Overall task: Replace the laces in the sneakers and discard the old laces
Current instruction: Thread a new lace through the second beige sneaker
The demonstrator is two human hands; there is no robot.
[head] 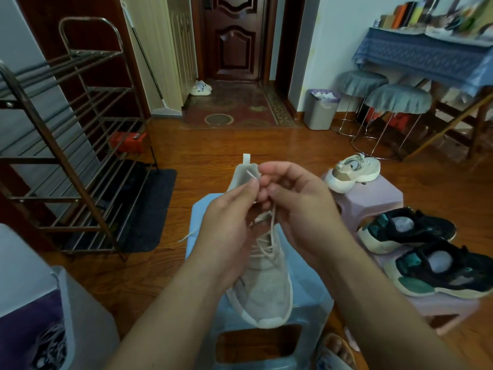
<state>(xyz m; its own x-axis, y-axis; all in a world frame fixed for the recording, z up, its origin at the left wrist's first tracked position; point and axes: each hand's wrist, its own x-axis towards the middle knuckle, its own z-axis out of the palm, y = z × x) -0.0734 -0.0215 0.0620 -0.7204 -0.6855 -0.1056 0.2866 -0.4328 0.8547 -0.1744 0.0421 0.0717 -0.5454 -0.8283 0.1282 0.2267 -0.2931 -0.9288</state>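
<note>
With your left hand point(234, 209) and right hand point(288, 201) both pinching the lace point(272, 225) at centre frame, keep it taut above the sneaker point(266, 287), untwisted

A pale blue plastic stool point(314, 297) carries the beige mesh sneaker point(266, 289), its toe toward the camera. On a lilac plastic stool point(373, 201) stands a second beige sneaker point(352, 172). A lower lilac stool point(440, 308) carries two black-and-teal sneakers point(416, 231). All the stools stand on the brown wooden floor point(165, 271).
</note>
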